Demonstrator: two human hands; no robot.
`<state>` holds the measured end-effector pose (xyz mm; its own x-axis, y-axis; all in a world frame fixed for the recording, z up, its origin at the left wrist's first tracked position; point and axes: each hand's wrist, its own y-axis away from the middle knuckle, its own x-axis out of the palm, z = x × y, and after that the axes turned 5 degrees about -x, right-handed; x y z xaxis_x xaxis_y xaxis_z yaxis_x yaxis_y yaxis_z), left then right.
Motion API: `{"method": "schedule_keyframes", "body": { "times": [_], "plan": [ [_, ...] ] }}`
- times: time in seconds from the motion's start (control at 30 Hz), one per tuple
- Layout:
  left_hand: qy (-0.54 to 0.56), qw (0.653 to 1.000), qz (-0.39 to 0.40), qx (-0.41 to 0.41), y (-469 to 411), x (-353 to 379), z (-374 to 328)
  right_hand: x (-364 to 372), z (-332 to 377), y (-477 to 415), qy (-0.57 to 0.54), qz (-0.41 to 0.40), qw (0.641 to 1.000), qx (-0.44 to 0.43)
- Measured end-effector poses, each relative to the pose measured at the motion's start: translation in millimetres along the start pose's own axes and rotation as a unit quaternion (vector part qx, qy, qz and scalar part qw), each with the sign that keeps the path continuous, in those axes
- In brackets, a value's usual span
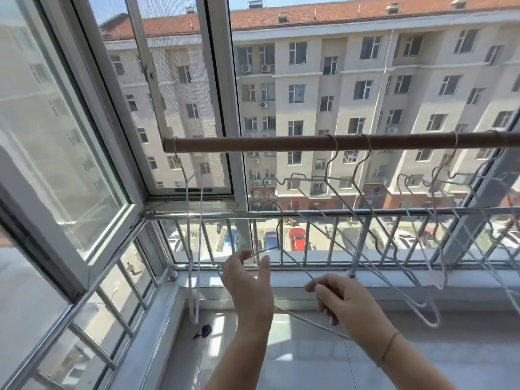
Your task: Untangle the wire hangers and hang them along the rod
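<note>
Rod (253,143): brown, level across the window, above the railing (323,213).
Hung hangers: one white at the rod's left end (194,249), edge-on; several more (394,249) hooked toward the right, overlapping.
Held hanger (292,260): thin wire, hook up, below the rod, in front of the railing.
Left hand (249,288): part open, thumb and finger on the hanger's left arm.
Right hand (343,299): pinched narrow on the hanger's right arm; thin band on the wrist.
</note>
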<state>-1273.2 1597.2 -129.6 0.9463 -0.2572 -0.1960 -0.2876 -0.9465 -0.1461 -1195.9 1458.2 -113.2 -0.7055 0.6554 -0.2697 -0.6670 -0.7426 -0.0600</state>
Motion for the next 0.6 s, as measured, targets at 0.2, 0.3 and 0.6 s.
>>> {"method": "schedule_keyframes", "body": {
  "times": [0.2,0.3,0.6],
  "plan": [
    [0.248,0.949,0.177,-0.087,25.7,4.9,-55.2,9.1,27.5,10.0,-0.043,-0.056,0.994,-0.089],
    [0.293,0.936,0.180,-0.071,21.5,1.5,-84.1,9.1,44.9,4.0,-0.058,-0.084,0.988,-0.119],
    [0.310,0.934,0.168,-0.063,-9.5,-0.3,-126.3,12.6,87.1,-27.7,-0.152,-0.085,0.978,-0.112]
  ]
}}
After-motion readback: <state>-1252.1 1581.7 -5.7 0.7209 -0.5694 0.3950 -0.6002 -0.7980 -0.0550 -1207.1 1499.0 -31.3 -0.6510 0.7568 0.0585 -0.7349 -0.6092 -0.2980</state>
